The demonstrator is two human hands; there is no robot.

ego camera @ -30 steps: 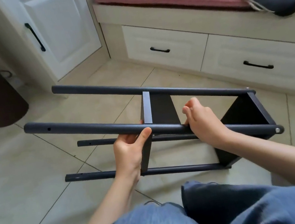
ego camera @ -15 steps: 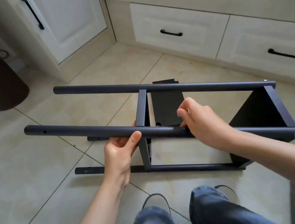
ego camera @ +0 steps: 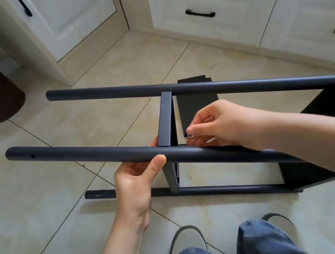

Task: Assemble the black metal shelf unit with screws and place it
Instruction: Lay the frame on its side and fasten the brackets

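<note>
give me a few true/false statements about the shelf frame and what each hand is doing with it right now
1. The left hand grips the near upper pole of the shelf frame from below. True.
2. The shelf frame stands upright on its feet. False: it lies on its side on the tiled floor, poles running left to right.
3. The right hand pinches a small light-coloured part, probably a screw, beside the middle shelf panel. True.
4. The right hand is holding a drawer handle. False: the drawers behind the frame are shut and untouched.
5. The near upper pole has a visible hole by its left end. True.
</note>
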